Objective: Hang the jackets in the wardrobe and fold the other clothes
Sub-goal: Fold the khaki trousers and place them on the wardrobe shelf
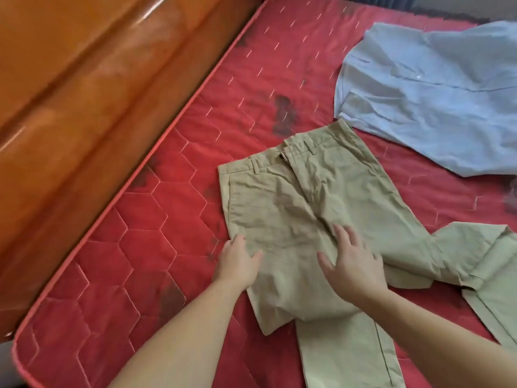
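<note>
hands lay flat on khaki trousers [302,203] mid-mattress [145,247]: left hand [237,261] and right hand [352,267], fingers spread wide, gripping nothing; blue shirt [430,93] near far edge.

Left arm: bare, enters from the bottom centre of the frame, reaches up and right.
Left hand [237,264]: palm down, fingers together and extended, thumb spread to the right, lower middle of the frame.
Right arm: bare, enters from the lower right corner, angles up and left.
Right hand [353,264]: palm down, flat, fingers splayed, just right of the left hand.
</note>
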`<state>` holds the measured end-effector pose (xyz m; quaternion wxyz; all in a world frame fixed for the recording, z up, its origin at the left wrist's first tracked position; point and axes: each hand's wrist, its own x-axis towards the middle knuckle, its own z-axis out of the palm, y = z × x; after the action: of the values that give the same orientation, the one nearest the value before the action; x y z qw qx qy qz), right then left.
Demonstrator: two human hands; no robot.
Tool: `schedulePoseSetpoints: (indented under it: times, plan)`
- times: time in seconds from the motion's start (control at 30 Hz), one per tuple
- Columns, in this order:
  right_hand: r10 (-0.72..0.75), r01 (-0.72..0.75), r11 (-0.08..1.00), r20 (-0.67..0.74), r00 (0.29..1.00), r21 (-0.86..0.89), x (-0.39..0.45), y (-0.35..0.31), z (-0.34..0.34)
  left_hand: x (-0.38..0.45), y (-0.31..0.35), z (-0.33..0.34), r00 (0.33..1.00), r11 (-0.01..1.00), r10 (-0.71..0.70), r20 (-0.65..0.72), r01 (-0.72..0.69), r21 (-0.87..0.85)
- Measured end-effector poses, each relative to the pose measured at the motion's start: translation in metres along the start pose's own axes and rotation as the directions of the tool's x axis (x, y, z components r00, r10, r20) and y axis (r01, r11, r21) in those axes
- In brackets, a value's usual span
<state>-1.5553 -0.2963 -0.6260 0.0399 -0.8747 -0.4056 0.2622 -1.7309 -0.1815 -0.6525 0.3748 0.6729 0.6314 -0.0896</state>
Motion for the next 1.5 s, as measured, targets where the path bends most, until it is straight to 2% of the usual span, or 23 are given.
schedulePoseSetpoints:
  times: [0.13, 0.2, 0.27, 0.33, 0.43, 0.53, 0.57, 0.6, 0.67, 0.73, 0.77, 0.9, 1.03, 1.1, 1.23, 1.3, 1.33, 1.4, 1.43, 1.5]
  plan:
    - [-0.035, 0.032, 0.994, -0.026, 0.999, -0.108, 0.061, 0.003, 0.050, 0.060, -0.007, 0.027, 0.988, 0.996, -0.057, -0.146, 0.046, -0.083]
    - [-0.027, 0.022, 0.992, -0.038, 0.999, -0.126, 0.082, 0.004, 0.066, 0.078, -0.006, 0.036, 0.963, 0.975, -0.058, -0.264, -0.001, -0.220]
    - [-0.015, 0.004, 0.989, -0.070, 0.997, -0.148, 0.096, 0.004, 0.078, 0.092, -0.005, 0.040, 0.919, 0.916, -0.131, -0.372, -0.032, -0.401]
    - [-0.011, -0.012, 0.985, -0.135, 0.991, -0.170, 0.102, 0.005, 0.086, 0.100, -0.005, 0.039, 0.889, 0.858, -0.218, -0.403, -0.022, -0.514]
    - [-0.027, -0.013, 0.987, -0.236, 0.971, -0.163, 0.101, 0.007, 0.097, 0.105, -0.004, 0.034, 0.910, 0.764, -0.277, -0.309, 0.014, -0.645]
    - [-0.056, 0.018, 0.988, -0.245, 0.968, -0.155, 0.096, 0.013, 0.094, 0.103, 0.007, 0.026, 0.967, 0.551, -0.245, -0.063, 0.086, -0.830]
    - [-0.065, 0.030, 0.988, -0.229, 0.971, -0.153, 0.093, 0.016, 0.091, 0.100, 0.011, 0.024, 0.981, 0.525, -0.195, 0.015, 0.118, -0.843]
    - [-0.078, 0.045, 0.987, -0.213, 0.974, -0.154, 0.087, 0.019, 0.090, 0.096, 0.013, 0.024, 0.986, 0.541, -0.147, 0.081, 0.149, -0.828]
    - [-0.098, 0.067, 0.984, -0.188, 0.977, -0.168, 0.069, 0.029, 0.089, 0.088, 0.012, 0.028, 0.983, 0.667, -0.065, 0.173, 0.172, -0.725]
    - [-0.096, 0.069, 0.985, -0.170, 0.981, -0.157, 0.043, 0.042, 0.090, 0.077, 0.008, 0.031, 0.973, 0.771, -0.048, 0.227, 0.180, -0.610]
    - [-0.088, 0.066, 0.989, -0.162, 0.983, -0.134, 0.029, 0.049, 0.091, 0.073, 0.005, 0.032, 0.969, 0.776, -0.055, 0.241, 0.193, -0.601]
    - [-0.081, 0.080, 0.997, -0.150, 0.985, -0.012, -0.023, 0.078, 0.093, 0.063, -0.001, 0.030, 0.968, 0.644, -0.139, 0.209, 0.249, -0.723]
    - [0.071, -0.070, 0.992, -0.011, 0.997, 0.109, -0.043, 0.090, 0.082, 0.050, -0.004, 0.049, 0.974, 0.730, -0.160, 0.159, 0.225, -0.645]
    - [0.111, -0.108, 0.981, -0.016, 0.994, 0.160, -0.028, 0.092, 0.072, 0.047, -0.005, 0.054, 0.975, 0.748, -0.163, 0.151, 0.221, -0.626]
    - [0.047, -0.025, 0.985, -0.128, 0.991, 0.170, 0.030, 0.078, 0.049, 0.051, -0.009, 0.046, 0.981, 0.754, -0.188, 0.048, 0.175, -0.633]
    - [-0.024, 0.031, 0.997, -0.097, 0.995, 0.070, 0.053, 0.064, 0.042, 0.056, -0.010, 0.039, 0.984, 0.741, -0.167, -0.055, 0.089, -0.666]
    - [-0.087, 0.086, 0.996, -0.063, 0.994, -0.024, 0.062, 0.057, 0.039, 0.059, -0.009, 0.034, 0.983, 0.796, -0.139, -0.118, 0.040, -0.604]
    - [-0.239, 0.234, 0.949, -0.001, 0.971, -0.212, 0.075, 0.041, 0.036, 0.068, -0.006, 0.028, 0.981, 0.965, 0.039, -0.187, -0.086, -0.246]
    - [-0.299, 0.296, 0.915, 0.033, 0.954, -0.273, 0.080, 0.033, 0.034, 0.073, -0.002, 0.027, 0.972, 0.985, 0.159, -0.174, -0.168, -0.037]
    - [-0.348, 0.361, 0.865, 0.103, 0.932, -0.348, 0.092, 0.022, 0.032, 0.080, 0.009, 0.027, 0.938, 0.909, 0.338, -0.077, -0.305, 0.284]
